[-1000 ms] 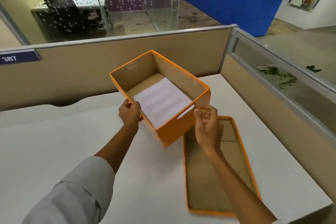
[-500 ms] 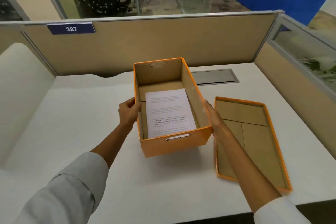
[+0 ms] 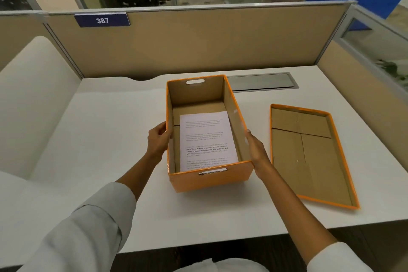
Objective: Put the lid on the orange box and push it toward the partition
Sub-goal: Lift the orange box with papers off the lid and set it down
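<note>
An open orange box (image 3: 212, 180) stands on the white desk (image 3: 106, 139), long side pointing at the tan partition (image 3: 198, 44). A printed sheet of paper (image 3: 206, 141) lies flat inside it. My left hand (image 3: 157, 139) grips the box's left wall, thumb over the rim. My right hand (image 3: 257, 150) presses flat against the right wall. The orange lid (image 3: 309, 154) lies upside down on the desk to the right of the box, brown inside facing up, apart from both hands.
A grey metal cable hatch (image 3: 262, 81) is set into the desk behind the box, near the partition. A blue plate marked 387 (image 3: 102, 20) hangs on the partition. A side partition with glass (image 3: 375, 55) closes the right. The desk's front edge runs just below the lid.
The box turned from a diagonal pose to straight, facing the partition, and settled on the desk left of the lid. My right hand shifted from the front corner to the right wall.
</note>
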